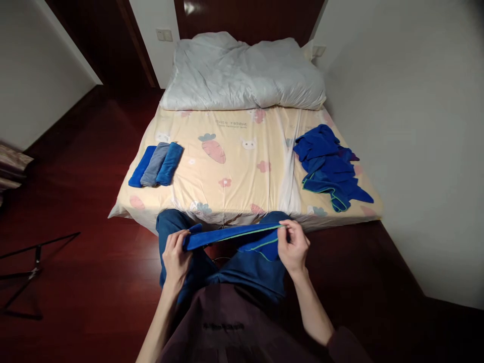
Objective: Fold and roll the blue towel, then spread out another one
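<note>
A blue towel with a green stitched edge stretches between my two hands, above my knees in front of the bed. My left hand is closed on its left end. At the other end, my right hand pinches the green-edged corner between thumb and fingers. Part of the cloth hangs down beside my right hand. On the bed's right side lies a crumpled pile of blue towels, some green-edged. Rolled or folded towels, a bright blue one, a grey one and a darker blue one, lie side by side at the left.
The bed has a yellow sheet with carrot prints. A folded white quilt lies at its head. A wall rises close on the right. Black stand legs are on the dark red floor at the left.
</note>
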The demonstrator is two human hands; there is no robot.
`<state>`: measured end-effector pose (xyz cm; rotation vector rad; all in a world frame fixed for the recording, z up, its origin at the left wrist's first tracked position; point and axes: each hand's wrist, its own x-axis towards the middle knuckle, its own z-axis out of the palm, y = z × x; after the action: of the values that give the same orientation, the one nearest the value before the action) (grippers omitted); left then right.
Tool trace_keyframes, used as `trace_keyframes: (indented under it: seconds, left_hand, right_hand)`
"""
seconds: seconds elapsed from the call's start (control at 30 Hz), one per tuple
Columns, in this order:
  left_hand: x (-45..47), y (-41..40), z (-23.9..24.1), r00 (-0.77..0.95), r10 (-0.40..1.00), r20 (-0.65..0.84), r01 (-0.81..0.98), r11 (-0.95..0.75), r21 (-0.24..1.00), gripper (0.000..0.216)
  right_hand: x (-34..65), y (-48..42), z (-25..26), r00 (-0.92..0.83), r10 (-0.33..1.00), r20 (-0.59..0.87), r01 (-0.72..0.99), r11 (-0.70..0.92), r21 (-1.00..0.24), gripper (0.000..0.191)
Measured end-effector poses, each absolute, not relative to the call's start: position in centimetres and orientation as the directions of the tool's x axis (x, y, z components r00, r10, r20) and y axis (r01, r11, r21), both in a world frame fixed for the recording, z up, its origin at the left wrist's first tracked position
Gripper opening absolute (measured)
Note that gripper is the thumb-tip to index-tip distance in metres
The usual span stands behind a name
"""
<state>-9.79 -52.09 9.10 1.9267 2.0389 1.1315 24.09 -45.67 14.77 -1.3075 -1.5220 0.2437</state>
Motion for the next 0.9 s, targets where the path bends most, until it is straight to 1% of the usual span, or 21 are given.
trace_keyframes:
  seconds: [0.07,0.13,0.2,0.27,0.33,0.4,0.53,0.63,0.77,0.83,0.9]
  left_hand:
    - [-10.6,-52.6,9.6,-0.165,0.892,0.421,0.826,-0.109,0.553,0.046]
    - [-10.9,-53.0,10.0,-0.106,0.900,0.424,0.833,-0.152,0.532,0.046]
    - [-11.0,-53.4,10.4,-0.005,0.923,0.386,0.820,-0.217,0.530,0.049]
    - [-11.1,-53.6,10.9,0.094,0.941,0.326,0.788,-0.271,0.553,0.056]
    - [-11.1,-53.6,11.3,0.170,0.947,0.274,0.756,-0.303,0.580,0.061]
    - [-11.2,-53.6,11.6,0.218,0.945,0.242,0.737,-0.322,0.594,0.061]
    - [-11.2,-53.4,11.9,0.224,0.949,0.221,0.732,-0.313,0.605,0.049]
    - [-11.1,-53.3,11.8,0.206,0.959,0.193,0.709,-0.282,0.646,0.040]
    - [-10.6,-53.2,11.7,0.250,0.963,0.096,0.639,-0.239,0.731,0.040]
    - [-10.4,-53.2,11.6,0.258,0.965,0.053,0.639,-0.211,0.740,0.040]
    - [-10.4,-53.1,11.4,0.228,0.973,0.045,0.664,-0.189,0.723,0.037]
  right_hand:
    - [25.6,-46.0,14.2,0.203,0.815,0.543,0.601,0.334,-0.726,0.013]
    - [26.4,-46.5,13.4,0.248,0.833,0.494,0.573,0.285,-0.768,0.016]
    - [26.6,-47.0,12.6,0.297,0.855,0.426,0.513,0.234,-0.826,0.020]
    - [26.4,-47.3,12.0,0.346,0.864,0.365,0.448,0.190,-0.874,0.024]
    - [26.3,-47.3,11.7,0.390,0.860,0.328,0.401,0.162,-0.902,0.027]
    - [26.4,-47.1,11.7,0.421,0.853,0.307,0.370,0.147,-0.917,0.029]
    - [27.0,-46.5,11.8,0.432,0.864,0.260,0.329,0.118,-0.937,0.030]
    - [27.3,-46.1,11.5,0.457,0.856,0.241,0.299,0.107,-0.948,0.029]
    - [27.5,-45.8,11.0,0.503,0.833,0.229,0.264,0.105,-0.959,0.026]
    - [27.6,-45.8,10.9,0.512,0.830,0.222,0.261,0.096,-0.961,0.026]
    - [27.9,-45.9,10.9,0.510,0.831,0.221,0.266,0.092,-0.960,0.027]
